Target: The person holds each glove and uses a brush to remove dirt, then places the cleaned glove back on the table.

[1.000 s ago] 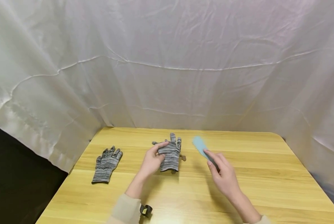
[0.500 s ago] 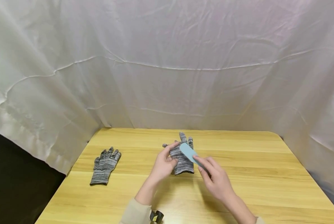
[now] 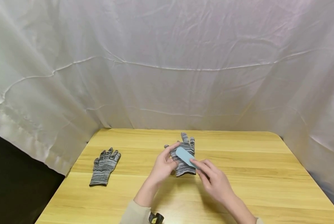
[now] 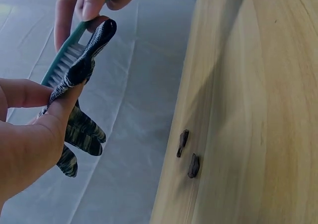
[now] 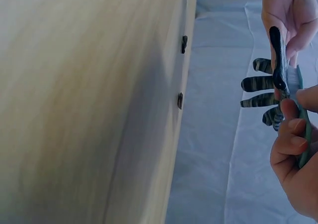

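Observation:
My left hand (image 3: 162,167) pinches a grey-and-black striped knit glove (image 3: 185,170) by its side, thumb on the near face, holding it above the table. The glove's fingers hang loose in the left wrist view. In my right hand (image 3: 215,183) is a light blue brush (image 3: 185,156), gripped by the handle. Its pale bristles (image 4: 64,65) face the glove's fabric and appear to touch it. The right wrist view shows the glove's dark cuff (image 5: 277,55) edge-on, close to the brush.
A matching striped glove (image 3: 104,168) lies flat at the left of the wooden table (image 3: 256,174). Two small dark brown pieces (image 4: 183,143) rest on the wood below the held glove. A pale curtain (image 3: 167,93) hangs behind the table's far edge.
The brush has moved left from beside the glove onto its face, then slid slightly down toward the cuff. My left hand has carried the glove to the right.

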{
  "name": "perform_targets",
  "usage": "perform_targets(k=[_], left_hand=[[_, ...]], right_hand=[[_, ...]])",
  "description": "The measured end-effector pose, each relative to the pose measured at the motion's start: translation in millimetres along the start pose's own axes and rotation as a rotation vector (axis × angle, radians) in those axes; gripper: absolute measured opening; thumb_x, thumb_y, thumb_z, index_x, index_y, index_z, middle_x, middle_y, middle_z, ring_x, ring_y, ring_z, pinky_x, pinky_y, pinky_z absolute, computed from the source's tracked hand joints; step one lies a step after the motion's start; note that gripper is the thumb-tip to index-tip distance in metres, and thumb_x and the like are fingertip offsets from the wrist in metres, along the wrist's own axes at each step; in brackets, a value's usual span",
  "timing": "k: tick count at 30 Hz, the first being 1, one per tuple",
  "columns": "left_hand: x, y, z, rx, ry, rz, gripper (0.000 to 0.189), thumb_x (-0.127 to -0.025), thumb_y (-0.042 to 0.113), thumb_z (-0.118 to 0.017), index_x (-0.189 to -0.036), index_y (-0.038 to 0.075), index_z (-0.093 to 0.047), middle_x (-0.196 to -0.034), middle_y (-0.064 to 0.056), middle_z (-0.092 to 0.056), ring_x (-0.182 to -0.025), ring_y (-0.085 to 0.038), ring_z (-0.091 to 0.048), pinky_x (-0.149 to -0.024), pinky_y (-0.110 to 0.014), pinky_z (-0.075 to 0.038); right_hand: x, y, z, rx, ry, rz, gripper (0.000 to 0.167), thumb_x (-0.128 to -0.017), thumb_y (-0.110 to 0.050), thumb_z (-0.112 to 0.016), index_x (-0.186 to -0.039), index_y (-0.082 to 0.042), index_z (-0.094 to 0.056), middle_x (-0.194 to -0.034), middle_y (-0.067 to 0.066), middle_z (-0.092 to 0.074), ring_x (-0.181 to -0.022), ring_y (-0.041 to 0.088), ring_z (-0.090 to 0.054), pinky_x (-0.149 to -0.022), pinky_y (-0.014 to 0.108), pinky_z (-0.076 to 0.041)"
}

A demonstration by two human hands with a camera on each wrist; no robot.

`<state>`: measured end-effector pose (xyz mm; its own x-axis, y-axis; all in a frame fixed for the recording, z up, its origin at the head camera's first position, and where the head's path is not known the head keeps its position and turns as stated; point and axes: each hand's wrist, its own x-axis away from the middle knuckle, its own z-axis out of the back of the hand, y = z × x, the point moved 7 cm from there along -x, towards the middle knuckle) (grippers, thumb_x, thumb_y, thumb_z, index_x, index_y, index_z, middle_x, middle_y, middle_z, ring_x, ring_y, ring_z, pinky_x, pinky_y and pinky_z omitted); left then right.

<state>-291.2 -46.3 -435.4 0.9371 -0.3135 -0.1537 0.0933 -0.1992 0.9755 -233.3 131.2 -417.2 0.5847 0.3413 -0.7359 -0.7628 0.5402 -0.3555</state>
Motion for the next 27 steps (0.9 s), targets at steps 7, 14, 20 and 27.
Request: perform_targets(k=[7, 14, 20, 27], left_hand=[[1.2, 3.2, 5.5, 0.018, 0.006, 0.014, 0.079, -0.087, -0.021, -0.049, -0.159, 0.008, -0.039, -0.162, -0.020, -0.038, -0.096, -0.012, -0.068, -0.074, -0.019, -0.058], [1.6, 7.3, 6.7, 0.056, 0.000, 0.002, 0.079, -0.088, -0.022, -0.047, -0.160, 0.006, -0.036, -0.159, -0.022, -0.042, -0.110, -0.023, -0.069, -0.085, -0.026, -0.060], [0.5, 7.4, 6.9, 0.039, 0.009, -0.031, 0.078, -0.087, -0.021, -0.048, -0.160, 0.006, -0.037, -0.166, -0.018, -0.032, -0.078, -0.007, -0.062, -0.070, -0.017, -0.054], [0.6, 10.8, 13.5, 0.007, 0.073, -0.071, 0.078, -0.085, -0.021, -0.048, -0.158, 0.004, -0.040, -0.168, -0.019, -0.029, -0.068, 0.001, -0.050, -0.063, -0.014, -0.048]], right_hand=[[-1.1, 3.7, 2.7, -0.002, -0.001, 0.012, 0.055, -0.086, 0.009, -0.071, -0.137, -0.012, -0.069, -0.101, 0.000, -0.066, -0.069, 0.000, -0.047, -0.058, 0.009, -0.042], [-1.0, 11.3, 8.1, 0.007, -0.003, -0.057, 0.053, -0.088, 0.009, -0.072, -0.136, -0.013, -0.070, -0.105, -0.001, -0.067, -0.071, 0.001, -0.049, -0.061, 0.010, -0.044], [-2.2, 14.3, 11.4, 0.014, 0.015, -0.064, 0.053, -0.087, 0.011, -0.072, -0.135, -0.012, -0.070, -0.106, 0.001, -0.068, -0.071, 0.001, -0.049, -0.062, 0.010, -0.044], [0.9, 28.1, 23.6, 0.027, 0.109, -0.162, 0.053, -0.088, 0.013, -0.071, -0.136, -0.009, -0.068, -0.102, 0.004, -0.067, -0.065, 0.000, -0.044, -0.053, 0.011, -0.039]])
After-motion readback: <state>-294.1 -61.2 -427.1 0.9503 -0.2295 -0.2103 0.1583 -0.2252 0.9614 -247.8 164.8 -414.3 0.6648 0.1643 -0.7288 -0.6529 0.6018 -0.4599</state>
